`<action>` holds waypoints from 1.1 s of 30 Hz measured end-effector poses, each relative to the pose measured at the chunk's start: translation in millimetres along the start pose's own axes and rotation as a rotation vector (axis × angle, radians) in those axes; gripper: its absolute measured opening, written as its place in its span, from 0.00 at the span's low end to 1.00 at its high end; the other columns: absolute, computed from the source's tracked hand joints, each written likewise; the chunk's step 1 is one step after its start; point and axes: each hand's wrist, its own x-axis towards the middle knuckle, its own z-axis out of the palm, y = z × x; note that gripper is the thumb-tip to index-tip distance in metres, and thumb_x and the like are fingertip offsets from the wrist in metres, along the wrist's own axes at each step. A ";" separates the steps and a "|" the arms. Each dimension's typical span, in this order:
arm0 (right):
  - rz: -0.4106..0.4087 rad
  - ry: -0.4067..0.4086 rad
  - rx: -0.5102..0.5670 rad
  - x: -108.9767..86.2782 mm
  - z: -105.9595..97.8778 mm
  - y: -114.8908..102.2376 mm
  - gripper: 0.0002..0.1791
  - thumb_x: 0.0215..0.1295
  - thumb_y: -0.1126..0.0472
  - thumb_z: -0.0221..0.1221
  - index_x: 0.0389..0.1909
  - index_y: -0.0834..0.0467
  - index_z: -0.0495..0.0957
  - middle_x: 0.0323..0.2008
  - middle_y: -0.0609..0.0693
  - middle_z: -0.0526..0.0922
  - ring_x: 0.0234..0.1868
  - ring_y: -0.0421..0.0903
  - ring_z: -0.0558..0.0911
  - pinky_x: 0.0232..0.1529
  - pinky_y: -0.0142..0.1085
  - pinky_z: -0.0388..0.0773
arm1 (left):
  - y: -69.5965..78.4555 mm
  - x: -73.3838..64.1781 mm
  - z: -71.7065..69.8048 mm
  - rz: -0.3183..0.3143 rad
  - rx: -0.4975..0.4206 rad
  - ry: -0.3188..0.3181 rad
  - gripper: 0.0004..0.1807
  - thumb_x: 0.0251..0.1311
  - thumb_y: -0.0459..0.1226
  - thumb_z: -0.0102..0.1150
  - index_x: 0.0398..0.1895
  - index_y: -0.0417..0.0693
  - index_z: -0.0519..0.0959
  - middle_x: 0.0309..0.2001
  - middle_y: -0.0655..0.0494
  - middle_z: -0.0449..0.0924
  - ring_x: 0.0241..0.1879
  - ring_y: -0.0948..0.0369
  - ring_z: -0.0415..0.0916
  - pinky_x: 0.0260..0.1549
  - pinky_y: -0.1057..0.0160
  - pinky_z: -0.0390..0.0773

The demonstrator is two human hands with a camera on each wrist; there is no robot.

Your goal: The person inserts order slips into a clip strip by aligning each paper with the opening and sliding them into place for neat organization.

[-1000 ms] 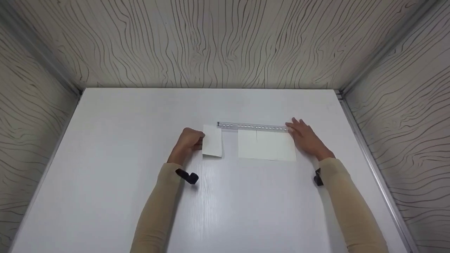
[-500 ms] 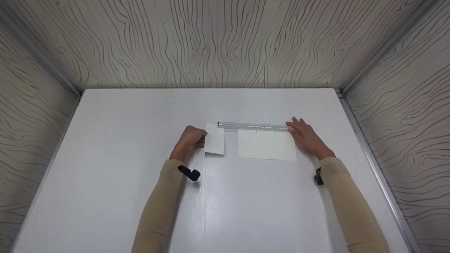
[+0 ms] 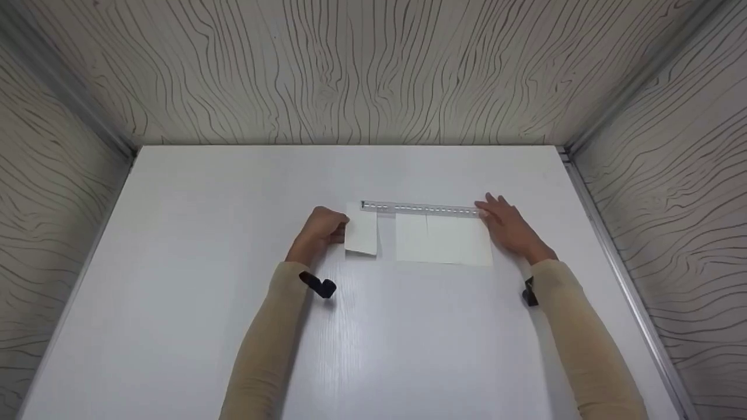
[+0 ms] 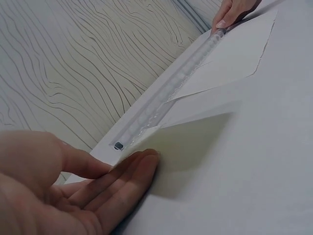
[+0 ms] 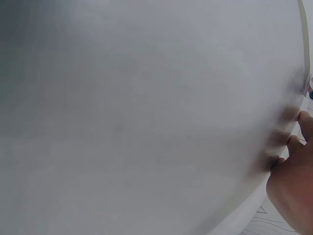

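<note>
My left hand [image 3: 324, 227] pinches the left edge of a small cream piece of paper [image 3: 362, 233] between thumb and fingers. In the left wrist view this paper [image 4: 190, 147] slants up from the table, its right part raised. A clear plastic ruler [image 3: 420, 207] lies along the top edge of a larger cream sheet of paper [image 3: 443, 242], and its left end overlaps the small piece. A short line or slit runs down from the sheet's top edge. My right hand [image 3: 510, 227], fingers extended, presses on the ruler's right end; in the right wrist view this hand [image 5: 296, 166] shows only at the edge.
Everything lies on a white tabletop [image 3: 432, 338]. Wood-patterned panels rise behind it, a back wall [image 3: 350, 76] and one on each side, with metal strips at the corners. A strip of table separates the two papers.
My left hand has moved a little right and away from me with the small paper, bringing it under or against the ruler's left end. The right hand, ruler and larger sheet stay put.
</note>
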 end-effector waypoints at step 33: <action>0.008 0.009 -0.018 1.7 0.6 1.7 0.33 0.85 0.38 0.36 0.83 0.46 0.59 0.87 0.52 0.44 0.88 0.59 0.36 0.86 0.59 0.31 | 2.4 1.3 27.4 0.029 -0.047 -0.074 0.13 0.69 0.30 0.55 0.49 0.27 0.81 0.31 0.49 0.83 0.31 0.59 0.85 0.35 0.64 0.90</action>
